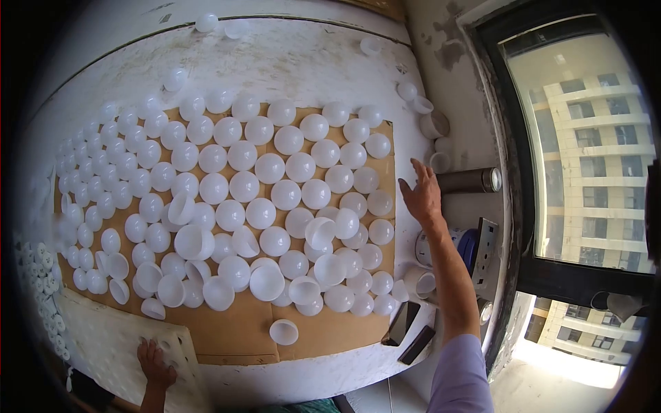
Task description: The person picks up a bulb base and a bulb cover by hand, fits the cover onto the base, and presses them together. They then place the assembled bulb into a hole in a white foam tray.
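Many glossy white hemispherical covers (269, 168) lie across a brown cardboard sheet (237, 335). Most sit dome up in rows; several nearer ones are tipped or show their hollow side, such as the cover (284, 332) by the front edge. My right hand (421, 196) is stretched over the right edge of the sheet, its fingers apart and nothing seen in them. It is near a dark metal cylinder (468, 180) like a thermos. At the lower left, my left hand (157, 363) rests with spread fingers on a white panel with holes (131, 337).
Along the right wall stand a blue-and-white round container (447, 246), a white power strip (485, 253) and several cups. Two dark flat objects, one a black bar (416, 345), lie at the front right. Small white parts (41, 275) fill the left edge. A window (585, 144) is at right.
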A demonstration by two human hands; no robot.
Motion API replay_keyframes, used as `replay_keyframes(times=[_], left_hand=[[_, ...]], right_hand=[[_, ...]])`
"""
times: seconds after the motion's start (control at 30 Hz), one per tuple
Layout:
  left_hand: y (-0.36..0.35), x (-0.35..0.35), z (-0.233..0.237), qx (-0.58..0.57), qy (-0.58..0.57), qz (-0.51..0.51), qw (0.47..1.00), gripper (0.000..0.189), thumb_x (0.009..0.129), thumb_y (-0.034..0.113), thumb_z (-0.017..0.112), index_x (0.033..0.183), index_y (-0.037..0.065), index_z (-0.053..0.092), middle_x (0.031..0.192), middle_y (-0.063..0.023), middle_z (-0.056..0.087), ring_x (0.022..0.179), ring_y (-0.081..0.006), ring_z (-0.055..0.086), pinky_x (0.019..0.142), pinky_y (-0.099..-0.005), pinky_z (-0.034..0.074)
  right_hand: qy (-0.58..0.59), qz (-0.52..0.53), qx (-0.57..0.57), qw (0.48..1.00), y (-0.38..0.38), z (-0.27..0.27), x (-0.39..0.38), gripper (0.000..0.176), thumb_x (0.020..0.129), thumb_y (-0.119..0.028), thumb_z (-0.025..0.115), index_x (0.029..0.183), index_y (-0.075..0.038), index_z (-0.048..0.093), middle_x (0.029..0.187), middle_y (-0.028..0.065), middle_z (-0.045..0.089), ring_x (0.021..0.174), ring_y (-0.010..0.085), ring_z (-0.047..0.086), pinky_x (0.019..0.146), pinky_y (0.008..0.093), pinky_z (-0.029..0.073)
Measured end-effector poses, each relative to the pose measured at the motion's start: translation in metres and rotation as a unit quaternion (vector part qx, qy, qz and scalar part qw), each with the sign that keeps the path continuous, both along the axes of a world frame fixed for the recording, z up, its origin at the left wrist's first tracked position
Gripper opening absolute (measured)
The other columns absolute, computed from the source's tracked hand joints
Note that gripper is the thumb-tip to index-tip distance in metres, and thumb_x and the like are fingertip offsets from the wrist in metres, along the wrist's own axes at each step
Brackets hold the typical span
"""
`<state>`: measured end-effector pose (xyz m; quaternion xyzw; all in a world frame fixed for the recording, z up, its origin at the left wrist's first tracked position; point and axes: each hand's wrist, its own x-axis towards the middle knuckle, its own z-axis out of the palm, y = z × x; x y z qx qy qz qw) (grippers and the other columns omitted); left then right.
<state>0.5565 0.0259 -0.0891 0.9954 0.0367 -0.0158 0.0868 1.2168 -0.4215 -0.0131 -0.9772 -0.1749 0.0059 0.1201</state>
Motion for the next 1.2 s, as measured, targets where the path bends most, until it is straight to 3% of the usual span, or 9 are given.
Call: replay_keyframes(times=[0.13, 0.23, 0.57, 0.63, 0.87, 0.97, 1.07, 1.13, 1.2], left_hand=[[-0.001, 0.002, 0.004, -0.007, 0.013, -0.002, 1.000, 0.063, 0.073, 0.021, 0.049, 0.132, 0.006, 0.032, 0.134, -0.0249, 0.040, 0.124, -0.0488, 0.036, 0.099, -0.0643, 0.027], [-0.001, 0.000, 0.005, -0.003, 0.030, 0.002, 1.000, 0.062, 0.075, 0.022, 0.049, 0.132, 0.006, 0.032, 0.134, -0.0244, 0.039, 0.125, -0.0486, 0.035, 0.099, -0.0644, 0.027], [0.008, -0.035, -0.007, 0.016, 0.042, 0.010, 0.999, 0.065, 0.080, 0.039, 0.046, 0.136, 0.008, 0.032, 0.138, -0.0202, 0.037, 0.127, -0.0463, 0.034, 0.099, -0.0639, 0.027], [0.009, -0.036, -0.007, 0.025, 0.037, 0.002, 0.999, 0.068, 0.081, 0.038, 0.043, 0.141, 0.010, 0.028, 0.142, -0.0187, 0.034, 0.129, -0.0452, 0.031, 0.101, -0.0630, 0.025], [0.006, -0.030, -0.003, 0.028, 0.049, 0.016, 0.998, 0.068, 0.083, 0.040, 0.042, 0.143, 0.011, 0.027, 0.144, -0.0172, 0.033, 0.129, -0.0454, 0.032, 0.102, -0.0625, 0.023], [0.002, -0.022, -0.003, -0.006, 0.038, 0.021, 0.999, 0.064, 0.075, 0.025, 0.047, 0.134, 0.006, 0.031, 0.127, -0.0238, 0.039, 0.121, -0.0480, 0.034, 0.100, -0.0646, 0.024], [0.005, -0.024, -0.003, 0.004, 0.031, 0.016, 0.999, 0.063, 0.075, 0.025, 0.047, 0.133, 0.006, 0.031, 0.128, -0.0233, 0.039, 0.121, -0.0481, 0.035, 0.101, -0.0646, 0.024], [0.002, -0.020, -0.002, -0.006, 0.028, 0.006, 1.000, 0.062, 0.077, 0.029, 0.047, 0.132, 0.005, 0.032, 0.130, -0.0227, 0.040, 0.121, -0.0476, 0.036, 0.101, -0.0644, 0.024], [0.002, -0.020, -0.002, 0.000, 0.029, 0.008, 1.000, 0.061, 0.079, 0.031, 0.047, 0.133, 0.006, 0.032, 0.132, -0.0223, 0.040, 0.122, -0.0473, 0.036, 0.101, -0.0642, 0.024]], right_hand=[[0.017, -0.066, -0.271, 0.960, -0.053, -0.013, 0.086, 0.059, 0.077, -0.021, 0.070, 0.129, -0.007, 0.045, 0.128, 0.0154, 0.048, 0.122, 0.0333, 0.044, 0.097, 0.0408, 0.044], [-0.028, -0.117, -0.317, 0.941, -0.054, -0.019, 0.114, 0.063, 0.075, -0.022, 0.070, 0.130, -0.007, 0.043, 0.129, 0.0151, 0.046, 0.123, 0.0336, 0.042, 0.097, 0.0413, 0.044], [-0.028, -0.283, -0.268, 0.920, -0.045, -0.064, 0.160, 0.072, 0.075, -0.031, 0.061, 0.133, 0.001, 0.035, 0.128, 0.0227, 0.045, 0.122, 0.0381, 0.041, 0.101, 0.0438, 0.039], [-0.101, -0.304, -0.243, 0.915, -0.052, -0.077, 0.164, 0.060, 0.077, -0.032, 0.063, 0.121, 0.004, 0.042, 0.122, 0.0238, 0.047, 0.118, 0.0379, 0.045, 0.094, 0.0467, 0.044], [-0.101, -0.277, -0.211, 0.932, -0.047, -0.089, 0.140, 0.043, 0.086, -0.035, 0.059, 0.112, -0.003, 0.047, 0.109, 0.0201, 0.057, 0.106, 0.0366, 0.055, 0.087, 0.0447, 0.048], [-0.137, -0.200, -0.241, 0.940, -0.056, -0.089, 0.140, 0.034, 0.091, -0.033, 0.053, 0.107, -0.004, 0.047, 0.101, 0.0171, 0.061, 0.100, 0.0355, 0.058, 0.083, 0.0423, 0.049], [-0.208, -0.164, -0.193, 0.945, -0.048, -0.074, 0.121, 0.027, 0.091, -0.027, 0.054, 0.100, -0.004, 0.047, 0.096, 0.0160, 0.061, 0.092, 0.0345, 0.061, 0.078, 0.0425, 0.050], [-0.223, -0.089, -0.068, 0.968, -0.026, -0.054, 0.095, 0.025, 0.090, -0.023, 0.058, 0.096, -0.002, 0.046, 0.089, 0.0157, 0.060, 0.081, 0.0322, 0.062, 0.071, 0.0414, 0.050], [-0.095, -0.016, 0.153, 0.984, 0.014, -0.039, 0.057, 0.023, 0.089, -0.017, 0.061, 0.093, -0.001, 0.044, 0.083, 0.0153, 0.058, 0.071, 0.0287, 0.060, 0.065, 0.0393, 0.049]])
